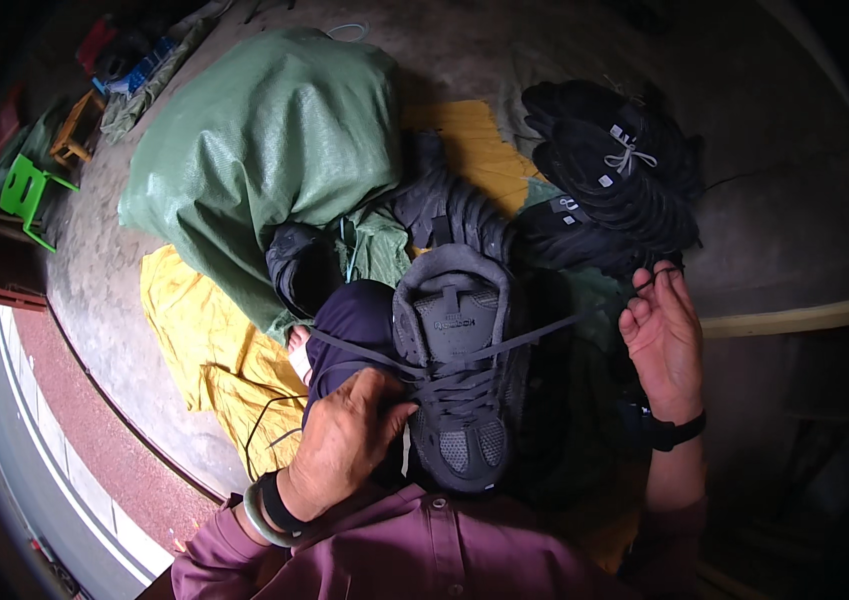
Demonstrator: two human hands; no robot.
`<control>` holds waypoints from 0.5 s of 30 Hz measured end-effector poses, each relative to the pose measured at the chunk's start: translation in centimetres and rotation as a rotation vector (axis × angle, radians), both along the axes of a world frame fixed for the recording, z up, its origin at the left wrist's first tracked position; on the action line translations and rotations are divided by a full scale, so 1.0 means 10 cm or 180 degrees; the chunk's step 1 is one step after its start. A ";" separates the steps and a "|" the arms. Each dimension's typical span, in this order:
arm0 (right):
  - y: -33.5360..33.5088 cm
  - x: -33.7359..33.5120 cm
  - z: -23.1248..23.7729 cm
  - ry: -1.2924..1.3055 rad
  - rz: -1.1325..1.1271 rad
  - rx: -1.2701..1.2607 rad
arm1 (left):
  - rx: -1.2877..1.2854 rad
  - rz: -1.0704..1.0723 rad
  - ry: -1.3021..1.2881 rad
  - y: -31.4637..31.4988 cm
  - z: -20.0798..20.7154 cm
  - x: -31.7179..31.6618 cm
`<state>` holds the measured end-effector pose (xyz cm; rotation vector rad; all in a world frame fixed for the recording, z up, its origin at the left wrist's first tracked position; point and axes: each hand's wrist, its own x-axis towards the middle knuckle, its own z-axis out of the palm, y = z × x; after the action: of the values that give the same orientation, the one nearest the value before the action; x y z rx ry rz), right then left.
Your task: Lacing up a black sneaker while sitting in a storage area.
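Observation:
A dark grey lace-up sneaker (pixel 459 370) rests on my lap, toe toward me and its tongue and opening facing away. Its flat laces run through the eyelets, and one length stretches out on each side. My left hand (pixel 349 440) is closed at the left side of the shoe, thumb and fingers gripping its edge beside the lacing. Off to the right, my right hand (pixel 666 340) is raised, palm turned up, with thumb and fingertips pinched on a thin dark strand. Whether that strand joins the shoe's lace cannot be told.
Beyond my knee bulges a large green woven sack (pixel 264 140). Several black shoes (pixel 614 170) are piled at the far right, and another dark shoe (pixel 301 265) lies by the sack. Yellow cloth (pixel 209 340) covers part of the floor. A green chair (pixel 29 190) stands far left.

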<state>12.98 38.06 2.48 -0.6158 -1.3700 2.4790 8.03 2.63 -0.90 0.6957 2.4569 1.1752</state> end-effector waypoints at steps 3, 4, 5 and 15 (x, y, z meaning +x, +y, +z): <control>0.00 -0.03 0.00 -0.0005 -0.0006 -0.0012 | 0.0066 0.0096 -0.0706 -0.02 -0.02 -0.10; 0.00 -0.03 0.02 0.0013 0.0033 -0.0008 | 0.0076 0.0086 -0.0704 -0.04 -0.02 -0.13; 0.00 -0.04 0.03 0.0016 0.0025 0.0001 | 0.0354 0.0226 -0.1327 -0.08 -0.02 -0.17; 0.31 -0.17 0.02 0.0078 -0.0314 0.0228 | 0.0692 -0.0040 -0.1183 -0.27 -0.02 -0.34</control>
<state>11.31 41.12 2.68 -0.6199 -1.3786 2.3421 4.61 -0.05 -1.10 0.4934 2.0371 1.4358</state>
